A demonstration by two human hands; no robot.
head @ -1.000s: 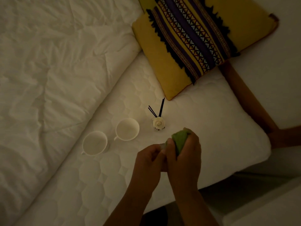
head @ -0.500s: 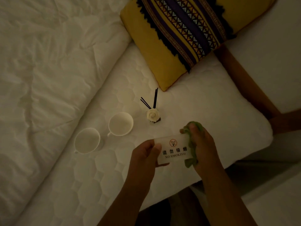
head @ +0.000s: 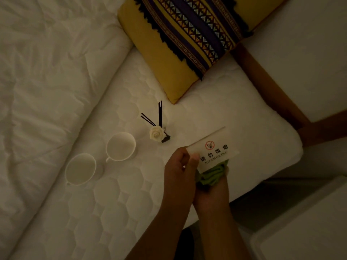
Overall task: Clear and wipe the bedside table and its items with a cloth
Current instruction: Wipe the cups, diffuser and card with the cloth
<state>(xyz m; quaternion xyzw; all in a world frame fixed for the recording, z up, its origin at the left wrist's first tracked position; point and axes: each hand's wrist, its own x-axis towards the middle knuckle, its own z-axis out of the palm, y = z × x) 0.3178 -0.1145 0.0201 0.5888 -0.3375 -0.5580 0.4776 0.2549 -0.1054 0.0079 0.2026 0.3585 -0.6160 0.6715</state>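
Green cloth (head: 212,176) sits bunched in the right hand (head: 213,197), which grips it; most of the cloth and that hand's fingers are hidden under the white no-smoking sign (head: 216,153). The left hand (head: 180,169) pinches the sign's left edge, thumb on top, just above the bed (head: 112,203). The light is dim. A reed diffuser (head: 156,134) stands on the bed nearby.
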